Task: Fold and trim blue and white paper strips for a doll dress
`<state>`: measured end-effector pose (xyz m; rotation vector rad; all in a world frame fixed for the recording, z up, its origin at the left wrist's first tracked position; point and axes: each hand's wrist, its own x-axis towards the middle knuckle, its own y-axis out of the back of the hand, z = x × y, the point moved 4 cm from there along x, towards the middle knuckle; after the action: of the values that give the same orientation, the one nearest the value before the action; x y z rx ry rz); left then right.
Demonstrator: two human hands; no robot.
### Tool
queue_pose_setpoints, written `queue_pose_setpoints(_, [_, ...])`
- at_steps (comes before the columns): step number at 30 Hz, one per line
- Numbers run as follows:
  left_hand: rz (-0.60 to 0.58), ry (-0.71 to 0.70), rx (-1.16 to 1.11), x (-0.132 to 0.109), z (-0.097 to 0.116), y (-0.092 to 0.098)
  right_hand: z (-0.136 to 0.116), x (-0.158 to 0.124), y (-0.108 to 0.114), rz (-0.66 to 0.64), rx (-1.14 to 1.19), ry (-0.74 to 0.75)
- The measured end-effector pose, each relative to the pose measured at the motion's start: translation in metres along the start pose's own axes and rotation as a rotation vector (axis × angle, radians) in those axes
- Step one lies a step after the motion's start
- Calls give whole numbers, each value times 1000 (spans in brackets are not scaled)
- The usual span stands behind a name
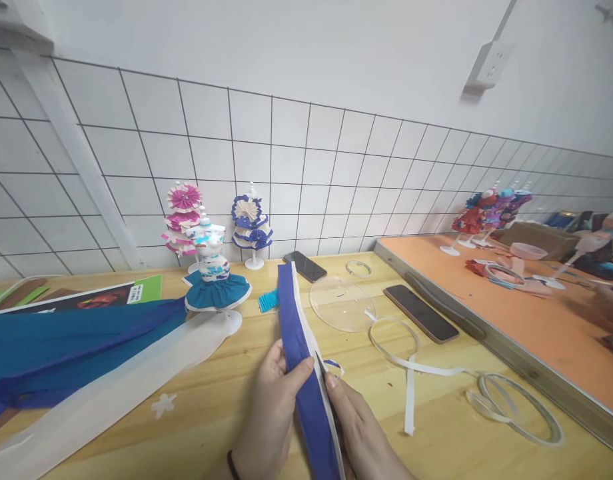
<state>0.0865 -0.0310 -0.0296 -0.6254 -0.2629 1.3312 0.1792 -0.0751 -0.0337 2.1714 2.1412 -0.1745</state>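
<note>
A long blue-purple crepe paper strip [295, 320] with a white edge runs from the table's middle down past the bottom of the view. My left hand [274, 407] is closed on it, thumb pressed flat on the blue face. My right hand [359, 427] pinches at the white edge, its fingers partly hidden behind the strip. Beside the right thumb, a small blue-and-white curl [334, 367] sticks out; a thin dark sliver near it is too small to name. Left of the strip's upper part lies a pleated turquoise paper piece [268, 301].
A mini dress form [210, 260] with a teal skirt stands left, near teal paper [86, 340] and a white paper strip [111, 400]. Behind stands a blue-white decorated form [253, 223]. Rightward lie a clear disc [336, 315], a phone [420, 313] and a tape roll [549, 427]. An orange table [536, 320] adjoins.
</note>
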Motion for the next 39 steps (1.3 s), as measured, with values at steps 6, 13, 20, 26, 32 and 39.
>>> queue_pose_setpoints(6, [-12,-19,12,1,-1,1,3,0,0,0,36,0])
queue_pose_setpoints(13, [-5,-5,21,2,-1,1,3,3,-1,-39,46,84])
queue_pose_setpoints(20, [-26,-10,42,1,-1,1,1,2,0,-9,3,56])
queue_pose_setpoints(26, [-32,-2,31,-1,0,-1,-2,2,0,-7,-8,95])
queue_pose_setpoints(32, [-52,1,5,1,1,-2,9,2,-1,0,101,4])
queue_pose_setpoints(39, [-91,91,-70,3,0,0,22,3,-6,-15,219,-140])
